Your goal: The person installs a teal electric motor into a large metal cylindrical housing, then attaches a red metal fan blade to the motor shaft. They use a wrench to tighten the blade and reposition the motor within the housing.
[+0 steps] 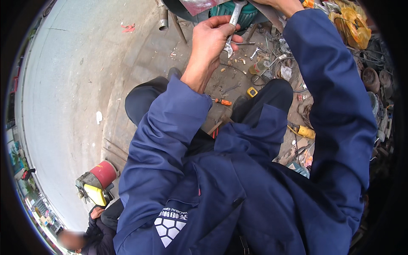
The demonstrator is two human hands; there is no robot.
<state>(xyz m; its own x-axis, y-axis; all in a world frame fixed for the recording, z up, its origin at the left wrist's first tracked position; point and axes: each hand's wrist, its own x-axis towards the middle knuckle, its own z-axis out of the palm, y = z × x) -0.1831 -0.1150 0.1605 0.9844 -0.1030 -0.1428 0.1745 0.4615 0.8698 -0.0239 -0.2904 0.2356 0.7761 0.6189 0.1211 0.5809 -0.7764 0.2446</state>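
Observation:
My left hand (211, 37) is closed round a silver wrench (234, 18), its thumb and fingers pinching the shaft, with the open jaw pointing down. Behind the wrench, at the top edge, is a rounded green ribbed casing (248, 16). My right hand (281, 3) reaches over the right side of that casing; its fingers are cut off by the frame's top edge. A flat metal sheet (199, 5) lies over the casing's left part.
Between my knees lie an orange-handled screwdriver (222, 102) and a yellow tape measure (252, 92). A bottle (259, 66), cables and a yellow power tool (302, 131) clutter the right. A person (100, 227) sits at lower left, beside a red cylindrical machine (103, 174).

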